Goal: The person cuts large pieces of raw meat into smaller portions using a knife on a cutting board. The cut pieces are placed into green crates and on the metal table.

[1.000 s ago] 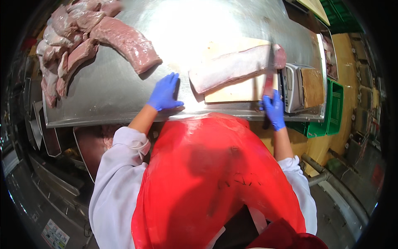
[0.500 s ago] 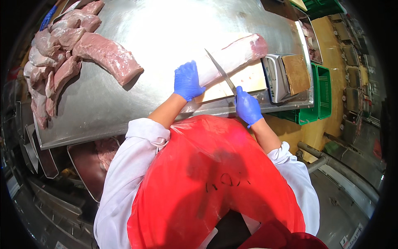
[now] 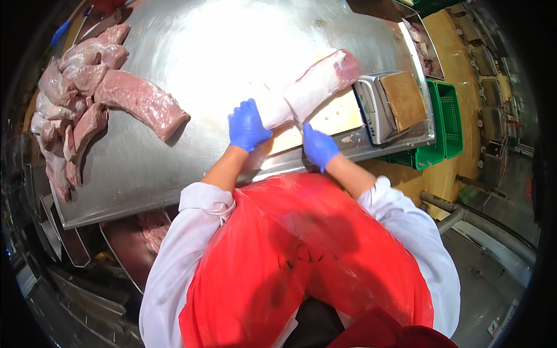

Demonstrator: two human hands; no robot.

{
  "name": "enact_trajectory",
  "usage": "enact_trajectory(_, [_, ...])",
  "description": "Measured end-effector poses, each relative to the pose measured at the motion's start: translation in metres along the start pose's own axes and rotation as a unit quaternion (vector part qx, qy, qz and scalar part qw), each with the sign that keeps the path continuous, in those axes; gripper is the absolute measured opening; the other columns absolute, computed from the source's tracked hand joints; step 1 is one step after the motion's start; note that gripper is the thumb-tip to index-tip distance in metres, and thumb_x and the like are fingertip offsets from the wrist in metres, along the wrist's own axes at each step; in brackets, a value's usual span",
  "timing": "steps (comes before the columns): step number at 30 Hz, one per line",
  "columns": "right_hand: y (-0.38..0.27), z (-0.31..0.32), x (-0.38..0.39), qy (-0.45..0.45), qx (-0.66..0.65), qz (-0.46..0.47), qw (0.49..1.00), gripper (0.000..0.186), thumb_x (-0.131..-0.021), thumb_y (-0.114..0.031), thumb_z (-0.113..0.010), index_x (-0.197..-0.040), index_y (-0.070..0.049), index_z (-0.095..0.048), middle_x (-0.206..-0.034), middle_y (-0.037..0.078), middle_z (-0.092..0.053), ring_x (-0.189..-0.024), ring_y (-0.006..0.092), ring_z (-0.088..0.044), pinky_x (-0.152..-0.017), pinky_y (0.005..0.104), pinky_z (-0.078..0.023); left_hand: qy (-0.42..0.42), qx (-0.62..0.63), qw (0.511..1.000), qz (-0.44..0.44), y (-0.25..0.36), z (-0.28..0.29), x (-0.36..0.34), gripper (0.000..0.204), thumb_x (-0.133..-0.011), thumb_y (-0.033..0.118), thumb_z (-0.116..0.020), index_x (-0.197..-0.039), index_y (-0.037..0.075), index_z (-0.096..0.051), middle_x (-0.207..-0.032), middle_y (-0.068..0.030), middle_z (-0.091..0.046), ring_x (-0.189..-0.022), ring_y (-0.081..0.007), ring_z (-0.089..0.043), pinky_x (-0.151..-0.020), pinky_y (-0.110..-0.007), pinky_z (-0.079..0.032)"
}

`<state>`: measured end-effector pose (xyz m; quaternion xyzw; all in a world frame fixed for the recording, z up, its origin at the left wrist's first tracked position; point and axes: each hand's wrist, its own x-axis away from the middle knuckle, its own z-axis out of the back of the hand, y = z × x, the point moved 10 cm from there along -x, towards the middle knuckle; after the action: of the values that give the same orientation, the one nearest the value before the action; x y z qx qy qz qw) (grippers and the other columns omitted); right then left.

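A: Where's the piece of meat (image 3: 320, 80)?
B: Between and beyond the two hands. Its near end is just beside the left hand (image 3: 248, 125), and from there it runs away to the right, past the right hand (image 3: 319, 146), ending in a pinker face.
A: What is the right hand doing?
B: It's closed around the handle of a knife (image 3: 295, 113). The blade points away from it, slightly left, across the meat's near side; I can't tell how deep it sits.
A: And the left?
B: Its fingers are bent and close together at the meat's near end. Whether they grip or only press, I can't tell.
A: What's underneath?
B: A pale cutting board (image 3: 342, 115), showing beyond and to the right of the right hand, on a metal table (image 3: 145, 180).
A: Anything else about?
B: Right of the right hand, a scale (image 3: 368, 110), then a green crate (image 3: 448, 119) farther out. Well left of the left hand, a long cut (image 3: 139, 103) lies against a heap of meat (image 3: 67, 113).
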<state>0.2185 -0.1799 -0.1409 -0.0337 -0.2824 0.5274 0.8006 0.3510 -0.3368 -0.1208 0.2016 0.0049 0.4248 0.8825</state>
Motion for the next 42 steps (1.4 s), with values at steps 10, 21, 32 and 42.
enact_trajectory(10, [0.152,-0.018,0.179,0.03,-0.109,0.031,0.993,0.023,-0.097,-0.019,-0.051,-0.113,-0.003,-0.049,-0.082,0.027,-0.066,-0.075,0.0482,-0.064,-0.066,0.0579,-0.05,-0.102,0.584,0.801,0.086,0.005,0.019,-0.129,0.048,-0.075,0.026,-0.076,-0.103,-0.011,-0.069,-0.088,-0.0157,-0.071,-0.071,-0.0226,-0.07,-0.068,-0.036,-0.059])
enact_trajectory(21, [0.195,0.023,0.18,0.138,-0.358,-0.158,0.91,0.024,-0.099,-0.021,-0.053,-0.113,-0.002,-0.05,-0.075,0.022,-0.067,-0.071,0.0448,-0.065,-0.061,0.0505,-0.05,-0.129,-0.124,0.983,-0.039,0.157,-0.043,-0.107,0.119,-0.055,0.049,-0.089,-0.145,-0.007,-0.035,-0.127,-0.0331,-0.057,-0.124,-0.042,-0.058,-0.1,-0.053,-0.049])
enact_trajectory(32, [0.089,0.065,0.077,0.155,-0.049,0.046,0.986,0.024,-0.098,-0.017,-0.05,-0.115,0.0,-0.05,-0.087,0.024,-0.069,-0.078,0.0466,-0.067,-0.068,0.0563,-0.052,-0.036,-0.063,0.994,-0.083,0.094,-0.02,-0.044,0.081,-0.06,0.036,-0.084,-0.12,-0.003,-0.048,-0.111,-0.0236,-0.06,-0.103,-0.0394,-0.062,-0.086,-0.05,-0.052])
enact_trajectory(42, [0.049,0.066,0.022,0.087,-0.015,0.068,0.994,0.021,-0.098,-0.013,-0.042,-0.11,0.002,-0.051,-0.095,0.028,-0.068,-0.083,0.046,-0.068,-0.073,0.0565,-0.053,-0.003,-0.086,0.996,-0.019,0.084,-0.014,-0.017,0.079,-0.062,0.042,-0.082,-0.121,0.0,-0.05,-0.114,-0.0179,-0.056,-0.109,-0.0327,-0.056,-0.088,-0.049,-0.046])
